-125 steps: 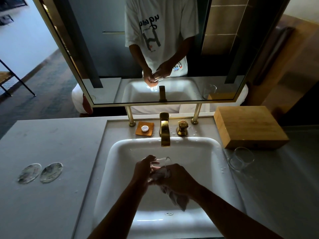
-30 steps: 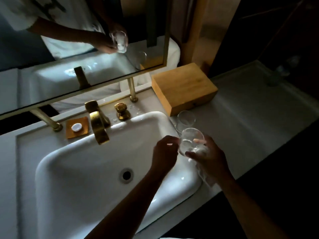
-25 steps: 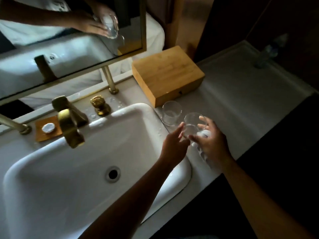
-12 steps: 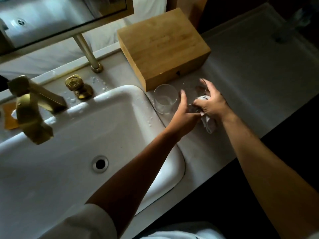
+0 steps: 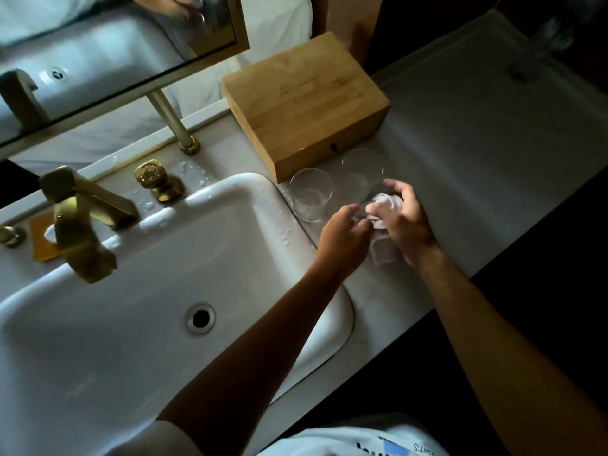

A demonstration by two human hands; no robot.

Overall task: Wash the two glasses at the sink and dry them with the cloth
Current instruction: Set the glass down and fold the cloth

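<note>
Standing on tabletop (image 5: 477,179) beside wooden box (image 5: 306,103): both glasses (image 5: 311,195), upright, apparently washed. Right hand (image 5: 406,222) grips bunched cloth (image 5: 383,205); left hand (image 5: 342,235) pinches its edge. Judgement: task near complete.

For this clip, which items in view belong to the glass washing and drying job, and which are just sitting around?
Part of the job:
near glass, upright on the counter
far glass, upright beside it
cloth, held in the right hand
left hand, touching the cloth
sink
faucet

Just lying about:
wooden box
mirror
orange soap dish
</note>
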